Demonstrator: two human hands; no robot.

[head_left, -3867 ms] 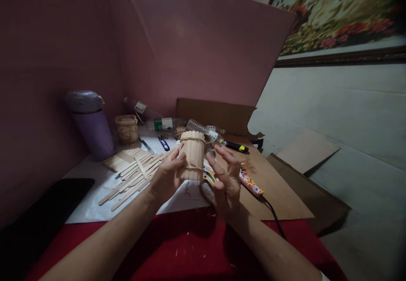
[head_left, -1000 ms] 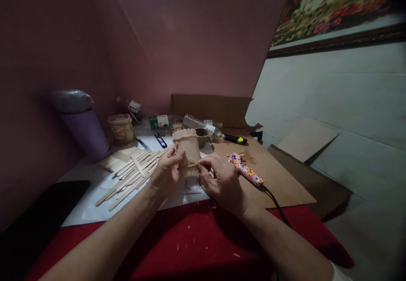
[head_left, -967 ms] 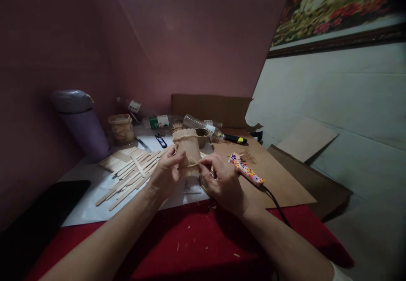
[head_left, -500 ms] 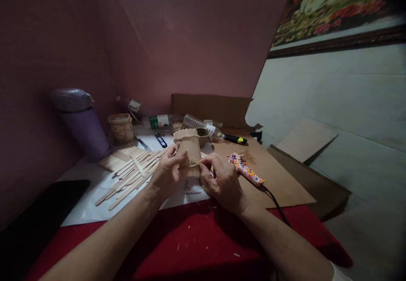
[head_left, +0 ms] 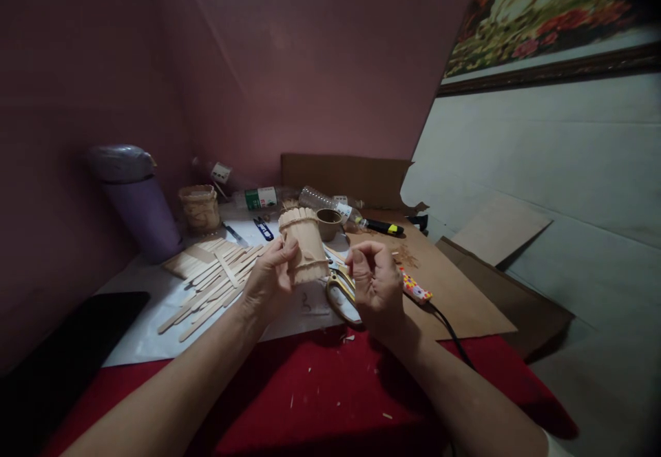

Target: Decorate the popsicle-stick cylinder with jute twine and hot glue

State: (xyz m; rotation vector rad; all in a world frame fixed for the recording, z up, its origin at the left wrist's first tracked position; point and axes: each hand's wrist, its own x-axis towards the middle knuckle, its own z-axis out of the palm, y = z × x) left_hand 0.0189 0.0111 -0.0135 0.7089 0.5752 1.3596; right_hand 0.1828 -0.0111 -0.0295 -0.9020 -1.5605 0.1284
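My left hand is wrapped round a small cup made of wooden craft sticks, its thumb on the side. The cup is tilted, with a twisted cord band near its top and another near its bottom. Apart from the cup, on its right, my right hand is closed with thumb and fingertips pinched together. Whatever it may hold is too small to make out. Scissors with yellowish handles lie beneath and beside it. Behind that hand, a flower-patterned glue gun is partly hidden.
Loose craft sticks lie on white paper at left. Behind are a stick-covered container, a purple tumbler, small snips, plastic bottles, a bowl and a utility knife. Cardboard covers the right side.
My right hand has pulled away from the cup's lower edge, to the right and slightly up, uncovering the scissors. My left hand has tilted the cup.
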